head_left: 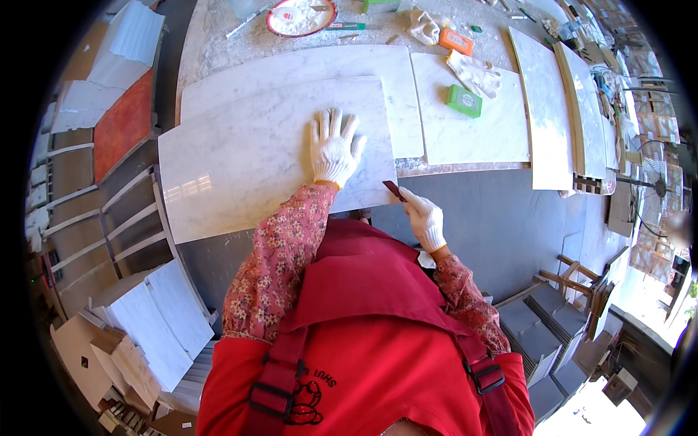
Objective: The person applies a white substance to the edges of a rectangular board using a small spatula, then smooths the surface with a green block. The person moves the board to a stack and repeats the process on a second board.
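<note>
A white marble slab (247, 160) with grey veins lies on top of other slabs and juts past the table's near edge. My left hand (337, 149), in a white knit glove, rests flat on its right part with the fingers spread. At the slab's near right corner, my gloved right hand (424, 219) pinches a small dark red flat strip (394, 190). The strip is at the slab's right edge; whether it touches the edge I cannot tell, and its exact kind does not show.
More slabs (472, 134) lie to the right, bearing a green block (464, 101) and a loose glove (476, 75). Behind are an orange block (456, 41) and a red-rimmed plate (337, 14) of white powder. Stacked slabs (163, 320) and racks (131, 218) stand left; a fan (658, 185) stands right.
</note>
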Demonstrator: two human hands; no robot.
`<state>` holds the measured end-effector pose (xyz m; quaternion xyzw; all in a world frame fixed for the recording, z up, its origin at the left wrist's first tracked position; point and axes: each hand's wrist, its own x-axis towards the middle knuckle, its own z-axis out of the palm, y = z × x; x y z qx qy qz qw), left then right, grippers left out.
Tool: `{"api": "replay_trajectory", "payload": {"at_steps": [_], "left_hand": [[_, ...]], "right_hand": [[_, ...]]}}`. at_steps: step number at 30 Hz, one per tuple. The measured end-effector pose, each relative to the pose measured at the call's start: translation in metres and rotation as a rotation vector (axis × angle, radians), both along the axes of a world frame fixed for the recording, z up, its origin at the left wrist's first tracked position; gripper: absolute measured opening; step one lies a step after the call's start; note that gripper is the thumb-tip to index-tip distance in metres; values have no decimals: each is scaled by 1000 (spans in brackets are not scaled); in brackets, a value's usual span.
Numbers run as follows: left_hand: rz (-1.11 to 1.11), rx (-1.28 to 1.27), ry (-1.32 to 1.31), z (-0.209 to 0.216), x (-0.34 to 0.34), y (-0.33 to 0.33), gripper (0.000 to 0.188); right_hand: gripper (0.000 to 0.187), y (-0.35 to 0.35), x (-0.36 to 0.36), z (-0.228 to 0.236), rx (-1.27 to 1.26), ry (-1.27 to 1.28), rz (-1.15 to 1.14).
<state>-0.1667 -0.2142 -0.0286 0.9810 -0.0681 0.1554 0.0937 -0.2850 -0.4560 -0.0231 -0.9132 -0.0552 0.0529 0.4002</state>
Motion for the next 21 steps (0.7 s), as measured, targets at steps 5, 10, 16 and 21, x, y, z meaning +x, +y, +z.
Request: {"api": "replay_trajectory", "payload": {"at_steps": [5,10,16,21], "left_hand": [[1,-9,-18,-2,0,-1,46],[4,-23,-32,-2,0,1,43],[-3,-48,-22,-4,1,1,44],[17,-28,40,-6,-1,3,47]], "right_hand": [[35,12,-10,-10,-69,-89,-85],[45,37,-11,6,-172,-17,57],[45,41,-24,8,211,68,160],[36,14,-22,19,-11,136,-343]]}}
